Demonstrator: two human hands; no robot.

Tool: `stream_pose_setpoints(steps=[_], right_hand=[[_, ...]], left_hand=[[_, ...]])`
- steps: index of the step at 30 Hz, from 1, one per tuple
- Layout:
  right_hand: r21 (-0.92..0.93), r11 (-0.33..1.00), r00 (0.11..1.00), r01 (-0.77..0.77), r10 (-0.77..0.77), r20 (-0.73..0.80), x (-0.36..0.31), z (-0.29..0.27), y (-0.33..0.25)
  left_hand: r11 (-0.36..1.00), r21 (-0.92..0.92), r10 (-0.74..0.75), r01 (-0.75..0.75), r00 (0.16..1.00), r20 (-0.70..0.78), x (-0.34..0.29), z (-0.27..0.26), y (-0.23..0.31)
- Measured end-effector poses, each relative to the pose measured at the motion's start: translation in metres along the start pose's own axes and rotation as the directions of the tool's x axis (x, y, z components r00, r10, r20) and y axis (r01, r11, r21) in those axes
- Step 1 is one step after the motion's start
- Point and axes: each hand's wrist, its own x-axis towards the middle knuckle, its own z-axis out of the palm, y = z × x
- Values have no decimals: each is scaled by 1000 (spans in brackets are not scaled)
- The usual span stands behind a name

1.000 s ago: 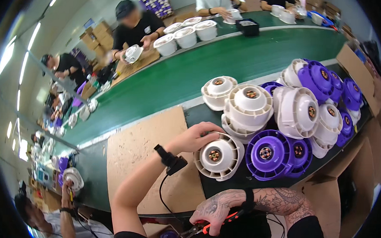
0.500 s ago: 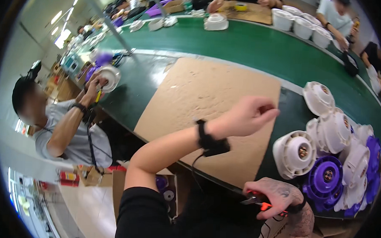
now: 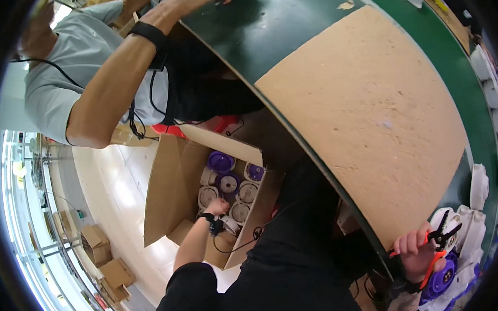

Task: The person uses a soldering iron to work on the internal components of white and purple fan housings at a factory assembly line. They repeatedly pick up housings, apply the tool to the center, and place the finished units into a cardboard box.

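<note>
My left hand (image 3: pixel 218 207) is down inside an open cardboard box (image 3: pixel 163 190) on the floor, among round white and purple plastic housings. Its fingers look curled near a white housing (image 3: pixel 228 226); whatever they hold is hidden. At the table's right edge my right hand (image 3: pixel 414 251) grips a pair of pliers (image 3: pixel 439 237) with red-orange handles and dark, spread jaws. Close beside that hand lie a purple housing (image 3: pixel 441 278) and several white ones, partly behind the pliers.
A flat brown board (image 3: pixel 367 110) covers much of the green table (image 3: pixel 299 21). At the left, a co-worker in a grey shirt (image 3: pixel 75 64) reaches over the table. A thin black cable (image 3: pixel 236 248) trails from my left wrist. More cartons (image 3: pixel 116 275) stand at the lower left.
My left hand has gone from above the board down into the box. The view has swung left and down. My right hand still has the pliers, now by the table edge near the housings.
</note>
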Motion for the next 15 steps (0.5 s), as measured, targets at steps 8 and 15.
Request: stream_pose_setpoints(steps=[8,15], right_hand=[[-43,998,999,-35,36,33,47,12,3],[96,995,996,36,-28,-85,21,-8,23]], left_hand=[[944,326,-101,54,986,129,59,118,-63],[661,713,-105,233,970,-219,71,64,-42]])
